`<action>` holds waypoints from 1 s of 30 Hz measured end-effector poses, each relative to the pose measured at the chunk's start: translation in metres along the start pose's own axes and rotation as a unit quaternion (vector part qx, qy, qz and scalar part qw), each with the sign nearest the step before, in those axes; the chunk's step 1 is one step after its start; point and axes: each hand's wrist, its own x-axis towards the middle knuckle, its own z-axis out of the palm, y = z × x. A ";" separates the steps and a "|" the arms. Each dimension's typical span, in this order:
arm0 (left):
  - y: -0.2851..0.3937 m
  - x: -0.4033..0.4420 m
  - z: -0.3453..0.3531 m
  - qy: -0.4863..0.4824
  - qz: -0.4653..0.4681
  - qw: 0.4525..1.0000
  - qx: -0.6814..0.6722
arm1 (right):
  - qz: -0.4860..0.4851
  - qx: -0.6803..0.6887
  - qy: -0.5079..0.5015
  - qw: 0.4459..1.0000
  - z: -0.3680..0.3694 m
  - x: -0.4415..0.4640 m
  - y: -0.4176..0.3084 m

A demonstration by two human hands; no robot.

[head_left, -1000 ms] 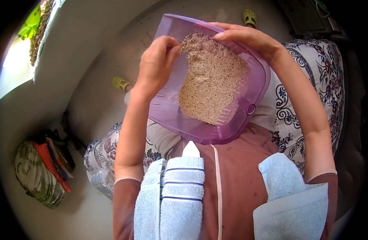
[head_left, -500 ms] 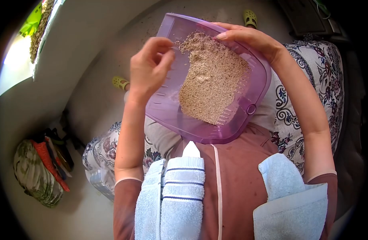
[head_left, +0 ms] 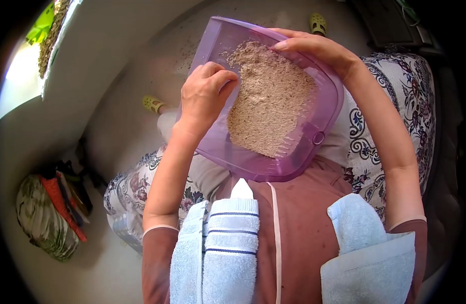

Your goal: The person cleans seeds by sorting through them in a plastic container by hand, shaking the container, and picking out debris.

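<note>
A see-through purple plastic tray (head_left: pixel 202 43) sits tilted over my lap, its near rim against my brown shirt. A heap of small tan grains (head_left: pixel 271 101) covers its middle and right side. My right hand (head_left: pixel 311 45) grips the far right rim, thumb inside and fingers outside. Over the left part of the tray is my left hand (head_left: pixel 207 93), thumb and fingertips pinched together beside the left edge of the grains. Whatever is between those fingertips is too small to make out.
Light blue towels (head_left: pixel 230 248) hang over my chest. I sit on a flower-patterned cover (head_left: pixel 390 96). Yellow clogs (head_left: pixel 153 104) are on my feet on the grey floor. A bag (head_left: pixel 45 218) lies at left, and dark crumbs are scattered beyond the tray.
My left hand has moved right and a little down, from the tray's left edge toward the grains, and its fingers have pinched closer. The right hand and tray stay put.
</note>
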 end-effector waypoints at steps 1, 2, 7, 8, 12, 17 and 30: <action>0.000 0.000 0.001 0.004 0.005 1.000 0.009 | -0.005 0.006 0.001 1.000 -0.001 0.001 0.003; -0.001 0.001 0.000 0.005 0.022 0.999 0.038 | -0.011 0.012 0.001 1.000 -0.002 0.003 0.004; -0.045 0.003 -0.038 0.139 -0.125 0.945 0.267 | 0.005 -0.018 0.008 1.000 -0.001 -0.004 -0.006; -0.058 0.002 -0.043 0.230 -0.148 0.919 0.285 | 0.000 -0.016 0.010 1.000 -0.001 -0.005 -0.005; -0.003 0.022 -0.025 0.043 -0.009 0.999 -0.025 | 0.006 -0.006 -0.005 1.000 -0.009 0.006 0.003; 0.018 0.030 0.005 -0.007 -0.001 0.999 -0.031 | 0.003 -0.005 -0.009 1.000 -0.013 0.003 0.004; 0.028 0.030 0.000 -0.047 -0.127 0.960 -0.246 | -0.020 0.034 -0.002 0.999 -0.014 -0.003 0.002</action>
